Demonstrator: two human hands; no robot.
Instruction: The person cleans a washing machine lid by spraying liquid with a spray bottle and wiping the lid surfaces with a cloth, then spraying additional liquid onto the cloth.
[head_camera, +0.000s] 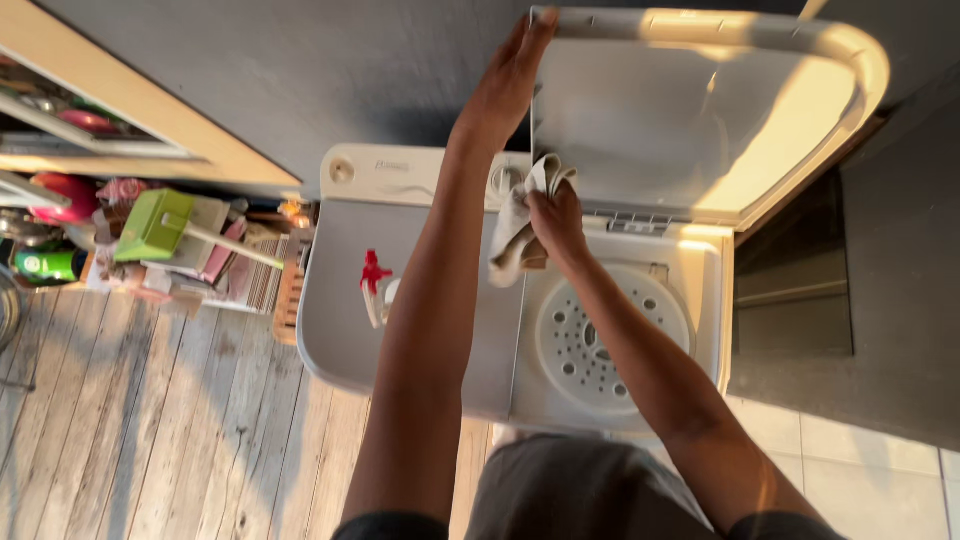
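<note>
A white twin-tub washing machine stands against a grey wall. Its right lid is raised upright, and my left hand rests flat against the lid's left edge, fingers reaching its top corner. My right hand is shut on a crumpled beige cloth, pressed near the hinge area at the back of the machine. Below that hand the round perforated inner cover of the spin tub is exposed.
A spray bottle with a red trigger lies on the closed left lid. To the left, a cluttered shelf holds a green brush head with a pale handle, bowls and bottles. Wooden planks cover the floor on the left, tiles on the right.
</note>
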